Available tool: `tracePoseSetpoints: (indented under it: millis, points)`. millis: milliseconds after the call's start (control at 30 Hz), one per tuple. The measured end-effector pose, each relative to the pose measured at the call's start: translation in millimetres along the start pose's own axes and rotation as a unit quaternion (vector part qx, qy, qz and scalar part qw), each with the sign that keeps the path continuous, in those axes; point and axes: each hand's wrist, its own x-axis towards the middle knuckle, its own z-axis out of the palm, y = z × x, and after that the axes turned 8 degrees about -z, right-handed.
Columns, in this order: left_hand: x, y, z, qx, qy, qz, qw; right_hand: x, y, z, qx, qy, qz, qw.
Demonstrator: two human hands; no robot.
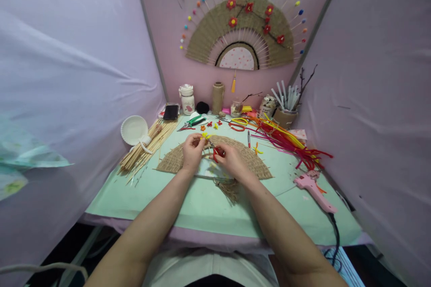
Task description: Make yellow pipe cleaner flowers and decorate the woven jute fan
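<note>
Left hand (192,151) pinches yellow piece (205,136) — right hand (230,159) grips scissors (215,150)

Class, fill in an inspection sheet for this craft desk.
Surface: green mat, lying flat.
Job's things: woven fan lying flat; yellow flower piece; red-handled scissors.
Clutter: bamboo sticks, paper bowl, pipe cleaners, pliers.
Hands: left hand pinches the yellow flower piece; right hand grips the red-handled scissors.
Cables: black cable leaves the pink glue gun.
Surroundings: cloth screens; finished fan on back wall.

Both forearms (151,228) are bare; the top (208,268) is white.
</note>
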Motion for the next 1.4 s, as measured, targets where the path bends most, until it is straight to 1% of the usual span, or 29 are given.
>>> tracePoseSetpoints:
  millis: [233,367,467,600,700,800,867,933,1033,1100,1200,1400]
  points:
    - [1,4,0.3,-0.009,-0.004,-0.009,1.0,-1,-2,0,-0.002,0.007,0.008,1.0]
    - [1,6,0.1,-0.022,0.004,-0.049,0.999,-1,-2,-1,-0.025,0.007,0.004,1.0]
    - [0,6,0.5,-0.03,0.008,-0.064,0.997,-1,-4,-2,-0.044,0.003,-0.002,0.999]
    - [0,5,0.8,-0.035,0.014,-0.049,0.998,-1,-5,-5,-0.037,-0.014,0.002,0.999]
    - [0,3,0.0,-0.018,0.015,-0.023,0.999,-2,-2,-7,-0.018,-0.03,0.0,0.999]
    - [3,0,-1.8,-0.003,0.034,-0.001,0.999,-3,3,-9,-0.043,-0.034,0.0,0.998]
    - [6,-2,-3.0,-0.015,0.051,-0.012,0.999,-3,4,-9,-0.066,-0.036,0.007,0.997]
    - [8,-3,-3.3,-0.036,0.058,-0.038,0.997,-3,4,-9,-0.068,-0.034,0.01,0.997]
    - [8,-2,-1.7,-0.069,0.044,-0.086,0.993,-2,1,-6,-0.049,-0.014,-0.001,0.999]
    - [6,0,0.1,-0.092,0.033,-0.106,0.99,-2,0,-5,-0.037,0.0,-0.005,0.999]
    - [4,2,2.3,-0.117,0.014,-0.119,0.986,-1,0,-4,-0.022,0.002,-0.008,1.0]
    - [2,0,3.3,-0.113,-0.034,-0.146,0.982,-1,0,-6,0.003,0.002,-0.018,1.0]
